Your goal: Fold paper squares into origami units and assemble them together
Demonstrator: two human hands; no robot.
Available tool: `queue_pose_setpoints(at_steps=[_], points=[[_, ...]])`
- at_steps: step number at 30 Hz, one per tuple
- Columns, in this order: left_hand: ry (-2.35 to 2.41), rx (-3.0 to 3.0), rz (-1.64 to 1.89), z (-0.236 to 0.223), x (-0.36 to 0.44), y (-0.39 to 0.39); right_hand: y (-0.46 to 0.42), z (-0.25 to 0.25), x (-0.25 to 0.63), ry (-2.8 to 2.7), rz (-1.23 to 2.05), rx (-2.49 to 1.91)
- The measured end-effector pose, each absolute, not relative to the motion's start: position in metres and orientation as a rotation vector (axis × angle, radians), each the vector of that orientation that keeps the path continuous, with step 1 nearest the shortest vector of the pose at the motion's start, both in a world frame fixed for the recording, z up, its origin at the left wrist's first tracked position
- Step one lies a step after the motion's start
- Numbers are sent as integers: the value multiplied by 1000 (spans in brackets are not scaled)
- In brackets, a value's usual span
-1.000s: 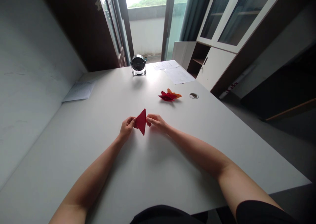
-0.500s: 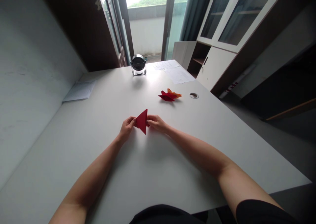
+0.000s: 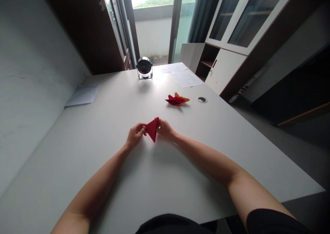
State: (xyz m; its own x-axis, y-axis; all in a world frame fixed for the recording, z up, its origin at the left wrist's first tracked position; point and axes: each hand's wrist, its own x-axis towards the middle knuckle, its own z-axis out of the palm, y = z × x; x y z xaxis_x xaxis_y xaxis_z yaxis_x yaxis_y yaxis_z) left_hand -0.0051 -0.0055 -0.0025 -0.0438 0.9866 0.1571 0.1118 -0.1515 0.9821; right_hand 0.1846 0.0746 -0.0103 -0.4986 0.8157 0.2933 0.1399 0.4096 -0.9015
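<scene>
A red folded paper triangle is held just above the white table, its long edge toward the right and tilted. My left hand pinches the pointed left corner between thumb and fingers. On the other side, my right hand grips the long edge, with some fingertips hidden behind or inside the paper. Farther off lie folded paper pieces, a red one against an orange one.
A round black-and-silver device stands at the table's far edge. Printed sheets lie at the back right, a white paper packet by the left wall. Right of the folded pieces is a cable hole. Cabinets stand beyond.
Both hands have shifted slightly to the right with the red paper triangle. The triangle has turned a little, so its upper corner leans farther right.
</scene>
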Motion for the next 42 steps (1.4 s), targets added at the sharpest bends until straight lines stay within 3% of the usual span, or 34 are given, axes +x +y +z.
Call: queue_pose_setpoints(at_steps=[7,26,34,42], points=[[1181,1357,1312,2,-3,-7,70,-11,187,-1965,1214,-743],[1235,1295,1197,7,-5,-7,63,4,196,-2250,774,-515],[1254,1305,1175,9,-6,-6,61,6,197,-2227,807,-476],[1289,1227,1299,4,-7,-4,63,7,192,-2038,1059,-440]])
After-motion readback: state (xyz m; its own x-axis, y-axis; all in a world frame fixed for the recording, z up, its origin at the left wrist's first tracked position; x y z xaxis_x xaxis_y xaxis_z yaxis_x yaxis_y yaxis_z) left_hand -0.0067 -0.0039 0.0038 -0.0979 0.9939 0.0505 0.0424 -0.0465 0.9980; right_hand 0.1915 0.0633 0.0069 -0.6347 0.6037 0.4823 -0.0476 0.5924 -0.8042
